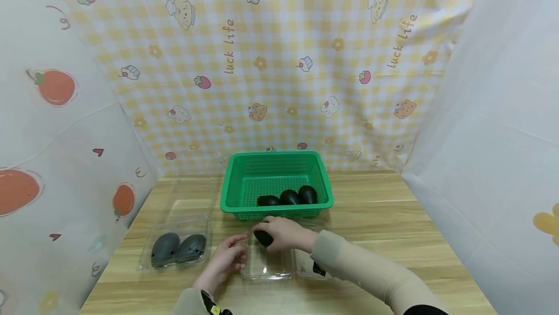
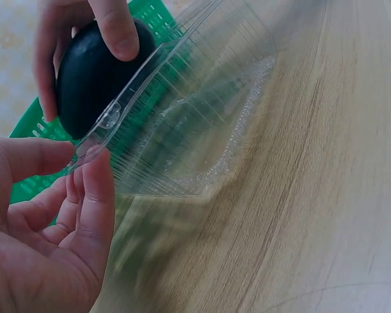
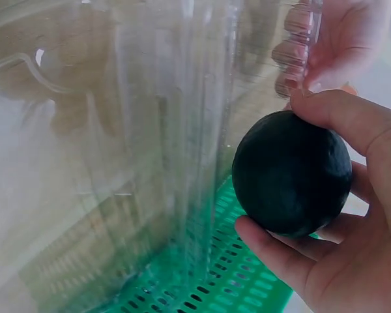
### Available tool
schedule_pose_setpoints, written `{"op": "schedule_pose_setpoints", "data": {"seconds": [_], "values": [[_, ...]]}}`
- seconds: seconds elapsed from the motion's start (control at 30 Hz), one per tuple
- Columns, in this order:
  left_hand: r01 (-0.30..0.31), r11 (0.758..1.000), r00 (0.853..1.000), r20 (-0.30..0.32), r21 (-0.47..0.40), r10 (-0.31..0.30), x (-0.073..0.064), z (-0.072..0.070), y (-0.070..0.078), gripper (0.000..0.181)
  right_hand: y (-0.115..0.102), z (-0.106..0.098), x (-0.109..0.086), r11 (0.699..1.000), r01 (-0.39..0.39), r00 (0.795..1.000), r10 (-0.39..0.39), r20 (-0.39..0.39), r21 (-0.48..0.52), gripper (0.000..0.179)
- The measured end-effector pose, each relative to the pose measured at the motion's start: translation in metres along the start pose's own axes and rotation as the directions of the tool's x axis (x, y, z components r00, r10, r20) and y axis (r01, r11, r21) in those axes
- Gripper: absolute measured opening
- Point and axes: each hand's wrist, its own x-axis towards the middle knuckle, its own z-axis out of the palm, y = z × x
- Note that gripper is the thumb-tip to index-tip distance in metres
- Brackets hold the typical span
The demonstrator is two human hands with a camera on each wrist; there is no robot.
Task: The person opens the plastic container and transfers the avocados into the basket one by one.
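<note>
While the rim of a clear plastic clamshell container (image 1: 266, 271) is pinched between the thumb and fingers of the left hand (image 1: 226, 256), a dark avocado (image 1: 264, 238) is gripped by the curled fingers and thumb of the right hand (image 1: 284, 234). The avocado is held over the far end of the container; whether it is touched by the plastic cannot be told. The container is placed at the near middle of the wood-grain table (image 1: 371, 198), its open lid (image 1: 303, 259) spread to the right and partly covered by the right sleeve (image 1: 362, 261).

Just beyond the container, a green plastic basket (image 1: 275, 210) is seen, in which three more avocados (image 1: 290, 197) are lined up along the near side. To the left of the left hand, two avocados (image 1: 165, 248) are held side by side in a second clamshell (image 1: 146, 262), its lid (image 1: 188, 206) opened toward the far side. The table is backed by a yellow-checked cloth (image 1: 284, 38), printed with cupcakes and strawberries.
</note>
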Motion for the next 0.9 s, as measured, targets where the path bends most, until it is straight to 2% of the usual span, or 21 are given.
{"op": "schedule_pose_setpoints", "data": {"seconds": [0.6, 0.9], "values": [[-0.005, 1.0, 1.0, 0.011, 0.005, 0.004, -0.001, -0.001, 0.001, 0.048, 0.001, -0.017, -0.007, 0.998, 0.057, 0.998, -0.058, -0.029, -0.017, 0.063], [0.016, 1.0, 1.0, -0.01, 0.005, -0.016, 0.0, 0.0, 0.0, 0.046, 0.0, -0.028, -0.012, 0.996, 0.087, 0.995, -0.088, -0.037, -0.027, 0.064]]}}
